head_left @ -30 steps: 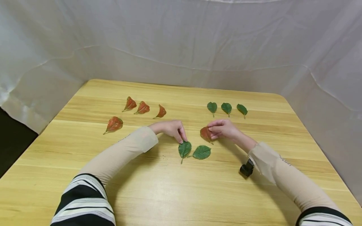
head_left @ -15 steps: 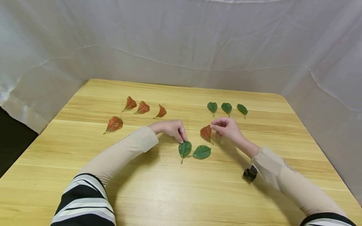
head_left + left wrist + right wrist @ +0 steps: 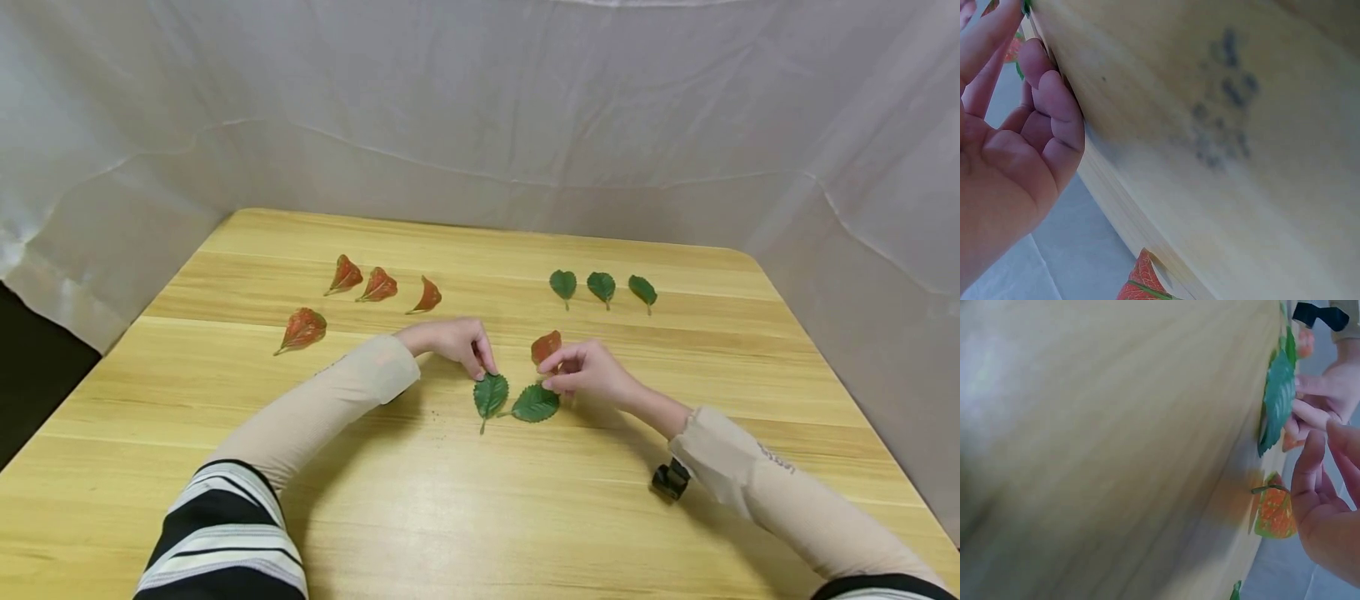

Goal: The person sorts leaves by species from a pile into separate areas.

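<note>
In the head view my left hand (image 3: pixel 452 340) reaches to the middle of the wooden table, thumb and forefinger pinching the top edge of a green leaf (image 3: pixel 491 397). Right beside it lies a second green leaf (image 3: pixel 535 405), its stem pointing at the first. My right hand (image 3: pixel 594 372) hovers there, thumb and forefinger apart at that leaf's upper edge, holding nothing. Behind those fingers is a red leaf (image 3: pixel 547 344), its lower part covered by the hand. In the right wrist view, green leaf (image 3: pixel 1279 400) and red leaf (image 3: pixel 1275 512) lie near the fingertips.
At the back left sit several red leaves, one (image 3: pixel 303 329) nearer than the row behind. Three green leaves (image 3: pixel 601 286) form a row at the back right. A pale curtain (image 3: pixel 480 108) hangs behind the table (image 3: pixel 465 517). A small black camera (image 3: pixel 671 480) is on my right wrist.
My right hand has let go of the red leaf, drawn back from it, then come nearer to me, down to the second green leaf. The left hand has stayed in place.
</note>
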{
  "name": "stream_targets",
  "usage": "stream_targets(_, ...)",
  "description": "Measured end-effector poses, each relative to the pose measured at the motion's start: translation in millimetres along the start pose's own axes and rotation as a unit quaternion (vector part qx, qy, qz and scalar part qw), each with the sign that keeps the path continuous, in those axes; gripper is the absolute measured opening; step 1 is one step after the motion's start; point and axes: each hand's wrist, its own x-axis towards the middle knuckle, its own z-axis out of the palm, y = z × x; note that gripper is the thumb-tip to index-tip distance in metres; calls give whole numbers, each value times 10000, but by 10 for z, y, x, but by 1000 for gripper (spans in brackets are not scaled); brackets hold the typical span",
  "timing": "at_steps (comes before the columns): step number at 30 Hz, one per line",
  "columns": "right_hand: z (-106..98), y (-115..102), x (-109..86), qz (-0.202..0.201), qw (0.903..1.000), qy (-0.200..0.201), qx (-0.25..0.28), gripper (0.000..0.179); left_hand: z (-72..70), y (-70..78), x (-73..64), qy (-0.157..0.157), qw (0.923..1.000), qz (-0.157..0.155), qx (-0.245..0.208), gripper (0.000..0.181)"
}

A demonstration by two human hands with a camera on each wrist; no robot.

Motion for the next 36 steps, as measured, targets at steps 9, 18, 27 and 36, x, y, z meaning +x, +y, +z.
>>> stream_targets(9,13,56,-1,-560,9952,-534,-607,15,1,16,-5,13,10000,-43,20,20)
stream_targets(18,46,27,18,-741,9868,-1025,-1012,20,-3,17,-5,14,10000,-74,-13,20)
stream_targets(27,68,41,15,-803,9771,-1406,-1380,21,3,5,2,16,10000,-71,-13,18)
stream_targets(36,52,63,-8,-889,9721,-1708,-1339,20,2,6,5,25,10000,-85,20,18)
